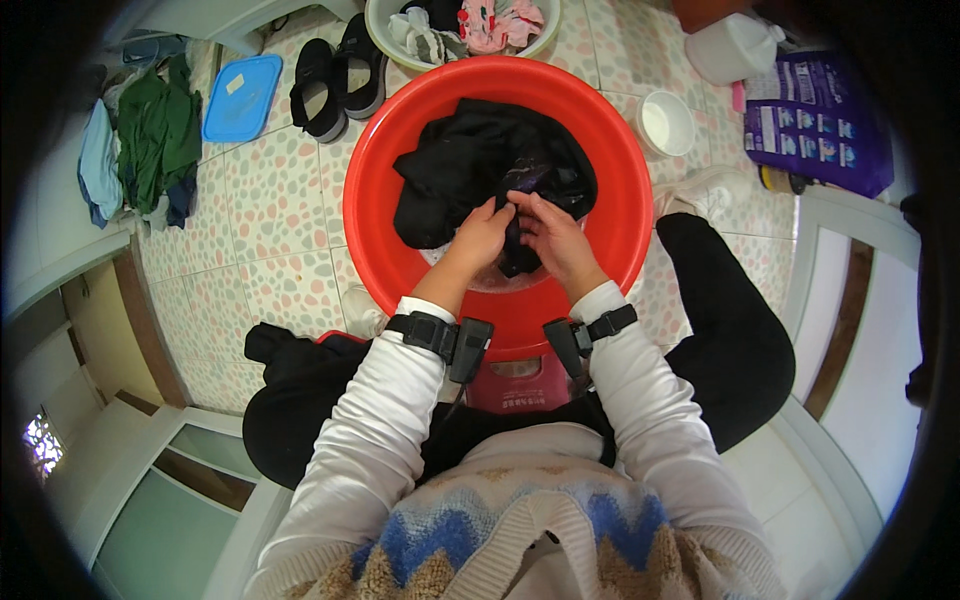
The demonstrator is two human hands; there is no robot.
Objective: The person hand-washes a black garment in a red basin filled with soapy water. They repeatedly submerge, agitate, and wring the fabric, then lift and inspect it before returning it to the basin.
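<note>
A large red plastic basin (495, 326) stands on the floor between my knees. Black cloth garments (487, 150) lie bunched and wet in it, with some suds (502, 279) along the near side. My left hand (482, 234) pinches a fold of the black cloth between thumb and fingers near the basin's middle. Just to the right, my right hand (555, 234) has its thumb and fingertips at the same fold. The fingertips of both hands almost meet. Part of the cloth hangs down between them toward the suds.
Behind the basin sits a pale tub (409, 56) of mixed clothes. Black shoes (330, 82) and a blue lid (241, 97) lie at left, beyond them green clothing (157, 135). On the right are a white cup (665, 124), a white jug (731, 49) and a purple detergent bag (817, 124).
</note>
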